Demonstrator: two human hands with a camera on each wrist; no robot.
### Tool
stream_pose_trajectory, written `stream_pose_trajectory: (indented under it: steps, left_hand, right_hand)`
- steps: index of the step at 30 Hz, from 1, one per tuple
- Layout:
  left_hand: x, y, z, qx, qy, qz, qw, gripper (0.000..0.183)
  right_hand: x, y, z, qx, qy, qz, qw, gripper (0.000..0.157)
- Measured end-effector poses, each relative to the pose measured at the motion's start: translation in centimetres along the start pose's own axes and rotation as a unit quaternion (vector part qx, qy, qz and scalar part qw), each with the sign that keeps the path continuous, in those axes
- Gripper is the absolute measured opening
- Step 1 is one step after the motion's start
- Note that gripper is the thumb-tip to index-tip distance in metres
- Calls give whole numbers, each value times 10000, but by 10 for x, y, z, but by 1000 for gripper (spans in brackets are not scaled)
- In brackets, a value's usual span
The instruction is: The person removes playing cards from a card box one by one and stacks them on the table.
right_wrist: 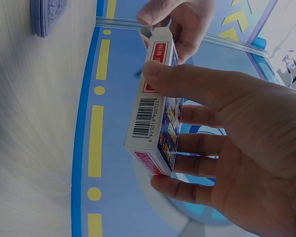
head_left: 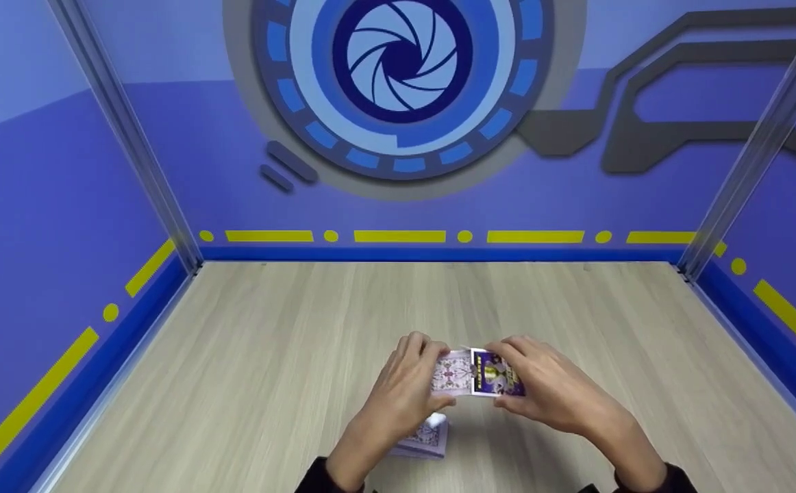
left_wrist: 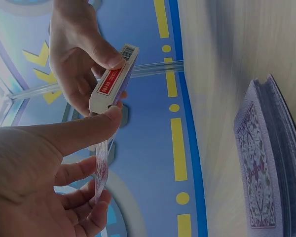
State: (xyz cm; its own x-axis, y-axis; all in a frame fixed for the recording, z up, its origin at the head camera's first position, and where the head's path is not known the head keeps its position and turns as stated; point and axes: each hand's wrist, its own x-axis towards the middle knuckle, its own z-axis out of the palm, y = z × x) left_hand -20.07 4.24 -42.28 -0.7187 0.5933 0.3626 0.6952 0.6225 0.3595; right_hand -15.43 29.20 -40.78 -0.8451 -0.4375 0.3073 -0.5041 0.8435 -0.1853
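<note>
My right hand (head_left: pixel 554 385) grips a small playing-card box (head_left: pixel 483 375) along its narrow sides, thumb over the side with the red label and barcode in the right wrist view. The box's open end faces my left hand (head_left: pixel 394 387). That hand pinches a thin playing card (head_left: pixel 450 373) with a red-and-purple patterned back, its edge right at the box's mouth. Whether more than one card is in that grip, I cannot tell. Box and card are held above the table. Below the left hand, a deck of playing cards (left_wrist: pixel 259 163) lies on the table, partly hidden by the wrist in the head view.
The wood-grain table (head_left: pixel 288 342) is enclosed by blue panels with yellow dashes (head_left: pixel 400 236) at the back and both sides. Metal corner posts (head_left: pixel 131 137) rise at the table's far corners.
</note>
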Motion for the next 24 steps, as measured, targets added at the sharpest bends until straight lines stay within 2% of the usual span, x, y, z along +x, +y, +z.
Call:
stream_pose_trajectory:
  steps: [12, 18, 24]
  left_hand:
    - [-2, -13, -17, 38, -275, -49, 9996, 65]
    - [-5, -17, -24, -12, -791, -317, 9964, 65]
    - [-9, -17, -26, 80, -1378, -571, 9888, 61]
  right_hand:
    - [-5, 12, -8, -57, 279, 192, 9994, 67]
    - [-9, 21, -16, 48, 346, 420, 9985, 67]
    - [-13, 27, -22, 68, 365, 631, 9973, 67]
